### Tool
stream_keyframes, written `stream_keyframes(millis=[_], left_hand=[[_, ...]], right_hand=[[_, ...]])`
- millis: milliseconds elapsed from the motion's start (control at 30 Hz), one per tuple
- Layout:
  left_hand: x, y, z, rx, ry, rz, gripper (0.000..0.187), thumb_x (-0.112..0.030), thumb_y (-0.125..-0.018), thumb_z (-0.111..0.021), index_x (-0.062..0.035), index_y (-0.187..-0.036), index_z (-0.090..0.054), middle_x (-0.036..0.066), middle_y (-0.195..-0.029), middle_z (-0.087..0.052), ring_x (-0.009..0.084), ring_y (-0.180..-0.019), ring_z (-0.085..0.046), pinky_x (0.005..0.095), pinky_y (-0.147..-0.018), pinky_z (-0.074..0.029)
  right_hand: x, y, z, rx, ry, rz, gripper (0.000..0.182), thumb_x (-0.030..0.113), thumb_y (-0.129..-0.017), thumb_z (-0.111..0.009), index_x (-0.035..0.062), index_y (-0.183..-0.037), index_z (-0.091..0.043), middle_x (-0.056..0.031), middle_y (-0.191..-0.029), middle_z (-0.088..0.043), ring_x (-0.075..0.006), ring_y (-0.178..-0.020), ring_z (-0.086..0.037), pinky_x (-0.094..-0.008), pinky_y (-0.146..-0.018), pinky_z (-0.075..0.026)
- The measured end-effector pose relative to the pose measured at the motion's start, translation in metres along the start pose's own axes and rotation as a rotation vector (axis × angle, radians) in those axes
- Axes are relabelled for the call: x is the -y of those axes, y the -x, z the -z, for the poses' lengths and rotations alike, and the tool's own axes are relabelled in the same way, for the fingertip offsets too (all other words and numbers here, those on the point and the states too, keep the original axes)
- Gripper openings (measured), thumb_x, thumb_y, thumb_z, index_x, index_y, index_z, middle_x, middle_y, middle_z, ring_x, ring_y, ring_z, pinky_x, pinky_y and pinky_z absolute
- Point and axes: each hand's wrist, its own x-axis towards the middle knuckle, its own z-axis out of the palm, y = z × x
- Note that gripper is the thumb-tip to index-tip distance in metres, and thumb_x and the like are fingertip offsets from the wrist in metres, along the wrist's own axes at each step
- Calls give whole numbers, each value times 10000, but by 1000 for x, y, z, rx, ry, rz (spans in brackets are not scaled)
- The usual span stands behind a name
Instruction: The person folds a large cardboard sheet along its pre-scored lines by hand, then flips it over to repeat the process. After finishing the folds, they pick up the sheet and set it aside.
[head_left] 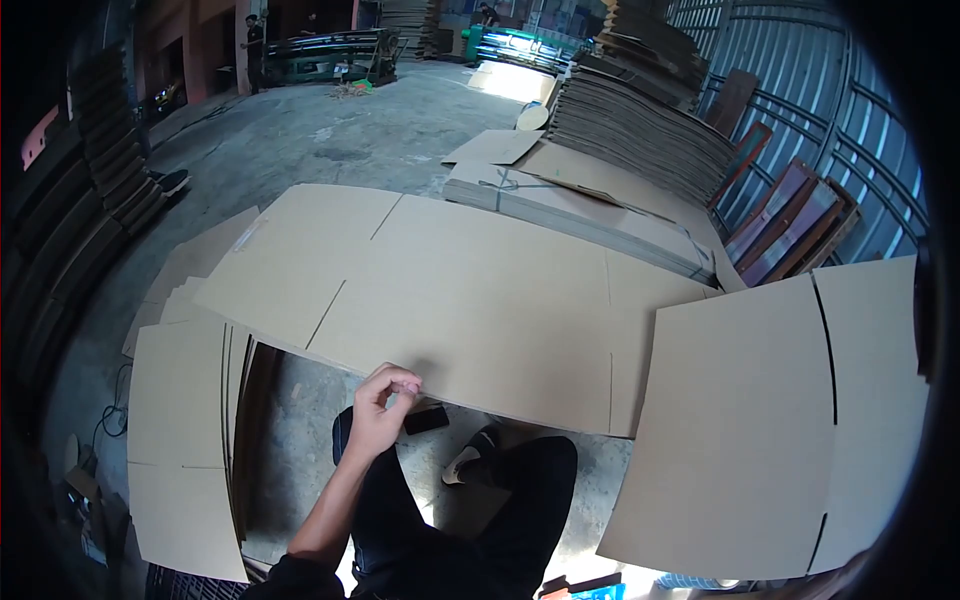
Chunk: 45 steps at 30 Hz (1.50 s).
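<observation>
My left hand (pixel 380 402) is closed in a pinch at the near edge of a long flat cardboard sheet (pixel 480 290), which lies crosswise before my knees. A small pinkish spot shows at the fingertips; what they hold, if anything, is too small to name. Short slits and crease lines mark the sheet. To the right, another creased cardboard sheet (pixel 740 420) reaches towards me, beside the long one. My right hand is not visible; a dim skin-toned strip shows under that sheet's lower right corner. More cardboard sheets (pixel 180 400) stand in a layered pile at left.
Tied cardboard (pixel 590 220) lies beyond the long sheet, with a tall stack (pixel 640 130) behind it. Dark stacks (pixel 110 150) line the left. Machines (pixel 520 50) and people are at the back. A dark flat object (pixel 427 419) is below my left hand, near my legs.
</observation>
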Motion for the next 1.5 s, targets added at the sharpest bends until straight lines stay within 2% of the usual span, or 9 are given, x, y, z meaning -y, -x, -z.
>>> stream_keyframes(millis=[167,200,233,333,700,933,1067,1200,1500], left_hand=[[6,20,-5,106,65,134,106,38,-972,-646,15,-1049,-715,73,-1005,-685,131,-928,-650,269,-816,-516],[6,23,-6,138,73,178,99,19,-979,-657,13,-1057,-717,70,-1008,-689,125,-934,-651,273,-826,-521],[6,26,-8,167,83,220,95,1,-986,-668,11,-1065,-720,67,-1011,-693,120,-940,-652,277,-836,-526],[5,40,-11,285,63,317,134,-52,-1001,-687,9,-1116,-718,66,-1046,-707,116,-969,-658,284,-860,-534],[5,85,-29,877,585,536,522,-137,-1049,-664,-48,-1533,-488,105,-1269,-696,121,-1151,-629,302,-1047,-492],[21,85,-15,733,404,536,471,-133,-1049,-663,-40,-1490,-524,94,-1185,-706,123,-1059,-661,294,-952,-542],[24,80,-11,633,379,528,407,-118,-1043,-669,-28,-1428,-573,72,-1099,-715,108,-961,-673,284,-865,-562],[18,77,-11,573,347,550,353,-102,-1034,-679,-15,-1370,-614,55,-1043,-720,97,-901,-674,277,-822,-564],[19,62,-21,595,366,466,354,-99,-1014,-706,-12,-1349,-633,52,-1095,-713,110,-1009,-665,286,-881,-556]], right_hand=[[-22,-6,4,99,-143,114,556,323,-1017,-652,0,-1455,-537,-215,-1478,-539,-247,-1258,-548,-452,-1124,-421],[-144,-100,24,579,-771,512,565,246,-1029,-652,-7,-1503,-478,-213,-1487,-513,-226,-1212,-550,-458,-1092,-437],[-29,2,-6,125,-195,168,551,297,-1026,-648,-5,-1470,-522,-214,-1472,-543,-250,-1234,-560,-457,-1101,-438],[87,113,-47,30,-174,-111,571,450,-1020,-637,1,-1372,-655,-216,-1425,-634,-321,-1300,-591,-454,-1127,-438],[-37,174,-119,435,-524,-312,787,205,-963,-763,79,-1610,-332,-149,-1499,-448,-216,-1222,-535,-445,-1119,-438],[-47,235,-171,735,-1191,-1013,579,413,-1074,-556,28,-1503,-500,-126,-1504,-558,-308,-1333,-537,-453,-1124,-430],[21,275,-169,623,-1192,-1260,561,410,-1081,-536,27,-1490,-510,-121,-1487,-570,-300,-1327,-548,-444,-1122,-434],[-29,278,-180,810,-1230,-1155,554,416,-1062,-559,52,-1479,-536,-102,-1463,-586,-296,-1322,-548,-443,-1127,-426],[-18,271,-193,702,-1173,-1167,556,422,-1069,-550,53,-1485,-526,-99,-1488,-570,-291,-1337,-543,-444,-1125,-433]])
